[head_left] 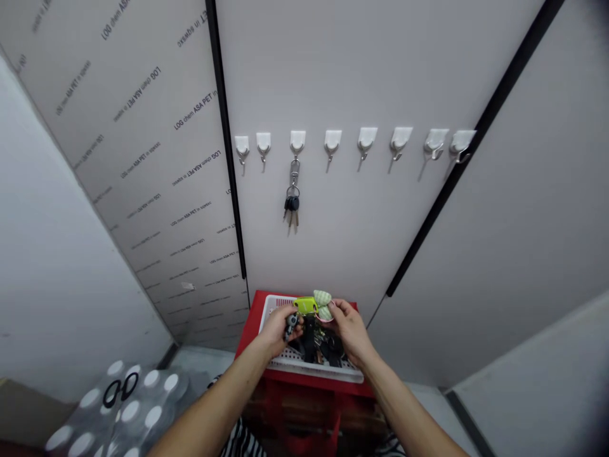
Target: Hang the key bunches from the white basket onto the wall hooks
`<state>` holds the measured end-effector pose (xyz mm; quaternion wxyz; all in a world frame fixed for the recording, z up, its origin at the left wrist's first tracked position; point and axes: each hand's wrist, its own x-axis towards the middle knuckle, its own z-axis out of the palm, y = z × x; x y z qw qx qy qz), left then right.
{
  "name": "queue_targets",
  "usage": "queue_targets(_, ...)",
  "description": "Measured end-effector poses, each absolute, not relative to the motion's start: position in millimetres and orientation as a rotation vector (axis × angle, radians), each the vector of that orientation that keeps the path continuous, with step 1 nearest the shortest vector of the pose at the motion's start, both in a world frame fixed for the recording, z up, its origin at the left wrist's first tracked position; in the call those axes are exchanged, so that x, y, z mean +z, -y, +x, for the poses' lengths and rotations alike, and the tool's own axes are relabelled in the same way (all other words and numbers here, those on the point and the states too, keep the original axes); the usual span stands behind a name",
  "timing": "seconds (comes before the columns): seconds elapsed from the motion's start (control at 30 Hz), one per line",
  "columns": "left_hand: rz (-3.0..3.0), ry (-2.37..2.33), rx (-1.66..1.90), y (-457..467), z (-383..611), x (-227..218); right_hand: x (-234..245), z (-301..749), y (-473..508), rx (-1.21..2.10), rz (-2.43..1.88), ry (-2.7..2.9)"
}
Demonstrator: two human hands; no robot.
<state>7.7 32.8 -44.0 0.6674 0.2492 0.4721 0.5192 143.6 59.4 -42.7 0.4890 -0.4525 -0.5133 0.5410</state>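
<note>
My left hand [280,327] is closed on a bunch of keys [292,322] with dark heads, over the left part of a white plastic basket [314,369]. A lime-green tag [306,306] lies at its fingertips; whether it is tied to those keys I cannot tell. With its fingertips, my right hand [349,327] pinches a pale green checked bow [323,304] that has a pinkish loop on it. Bow and tag touch or overlap. Below both hands, the basket holds a jumble of black and metal keys and straps [326,346], partly covered by the hands.
Several white adhesive hooks [333,141] run in a row across the pale cabinet door. From one hangs a key ring [292,202] with dark-headed keys. Under the basket is a red surface [252,324]. Packed bottles with white caps [129,411] stand at lower left, black-handled scissors [120,388] on top.
</note>
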Motion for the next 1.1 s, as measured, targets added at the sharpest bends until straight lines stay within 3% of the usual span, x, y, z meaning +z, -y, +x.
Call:
queue_targets(0.17,1.136,-1.265,1.218,-47,-1,-55,-50,156,-58,0.574,-1.091,1.947)
queue_targets(0.3,1.296,-1.415,1.161,-55,-8,-58,-46,147,-51,0.366,-0.763,2.666)
queue_targets(0.5,1.364,-1.471,1.057,-56,-17,-57,-49,136,-57,0.142,-0.882,2.977)
queue_targets(0.6,1.425,-1.499,1.022,-53,-21,-55,-41,138,-62,0.358,-0.838,2.843)
queue_targets(0.83,1.599,-1.263,1.311,-47,4,-21,21,128,-80,0.872,-1.055,1.887)
queue_targets(1.1,1.553,-1.467,1.754,-56,10,46,86,104,-81,0.339,-1.048,1.921)
